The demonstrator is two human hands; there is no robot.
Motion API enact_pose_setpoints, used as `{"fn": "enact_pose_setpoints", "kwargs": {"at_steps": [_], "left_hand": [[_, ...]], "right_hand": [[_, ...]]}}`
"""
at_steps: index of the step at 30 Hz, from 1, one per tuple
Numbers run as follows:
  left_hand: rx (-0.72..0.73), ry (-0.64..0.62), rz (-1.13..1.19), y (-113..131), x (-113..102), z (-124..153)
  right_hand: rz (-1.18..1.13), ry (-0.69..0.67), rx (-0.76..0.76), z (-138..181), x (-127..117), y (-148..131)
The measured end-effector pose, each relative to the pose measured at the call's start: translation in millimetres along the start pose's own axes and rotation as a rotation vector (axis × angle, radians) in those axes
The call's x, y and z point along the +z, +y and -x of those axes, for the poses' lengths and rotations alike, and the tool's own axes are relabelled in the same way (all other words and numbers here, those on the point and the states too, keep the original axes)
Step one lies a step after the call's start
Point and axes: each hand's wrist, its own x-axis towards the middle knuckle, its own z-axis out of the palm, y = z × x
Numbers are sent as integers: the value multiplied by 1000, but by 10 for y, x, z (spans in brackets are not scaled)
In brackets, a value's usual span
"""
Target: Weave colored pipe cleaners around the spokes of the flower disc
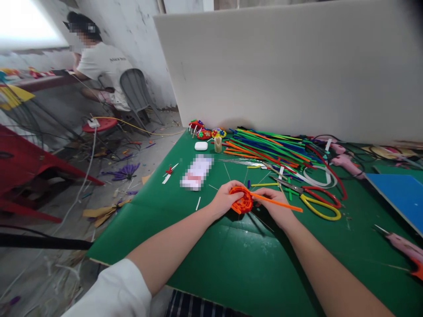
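Observation:
Above the green tabletop, my left hand (227, 200) grips the left rim of a small round coil (243, 207) woven from orange and red pipe cleaners, its thumb over the edge. Thin wires stick out around the coil in several directions. From its upper right side runs a loose orange pipe cleaner (280, 203). My right hand (272, 206) is closed by the coil's right side, its fingers at the base of that strand; the fingertips are partly hidden. Scissors (306, 193) with red and yellow handles lie just right of my right hand.
Loose coloured pipe cleaners (271, 145) are heaped at the back. Pink glue guns lie at the right, one (401, 246) near the front, beside a blue board (396, 198). A white case (201, 146) and a phone-like item (197, 172) lie left. Another person (102, 66) sits far left.

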Motion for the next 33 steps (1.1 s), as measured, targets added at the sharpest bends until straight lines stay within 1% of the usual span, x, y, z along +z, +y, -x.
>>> {"fn": "enact_pose_setpoints", "kwargs": {"at_steps": [5, 7, 10, 15, 20, 27, 31, 33], "left_hand": [[10, -43, 10, -26, -4, 2], [26, -54, 9, -50, -11, -3], [39, -55, -10, -68, -14, -2], [61, -31, -107, -29, 18, 44], [78, -53, -220, 0, 60, 98], [131, 33, -405, -25, 130, 106], [123, 35, -440, -19, 139, 99], [126, 10, -429, 1, 140, 104]], "right_hand": [[-37, 59, 14, 6, 35, 9], [-45, 61, 4, 7, 45, 21], [-54, 40, -7, 5, 39, 31], [-69, -19, 47, 3, 1, 13], [-80, -75, 60, -3, -15, -5], [-81, -49, 81, -18, -28, 14], [-86, -69, 111, -28, -38, 16], [-70, -69, 109, -36, -41, 20]]}}
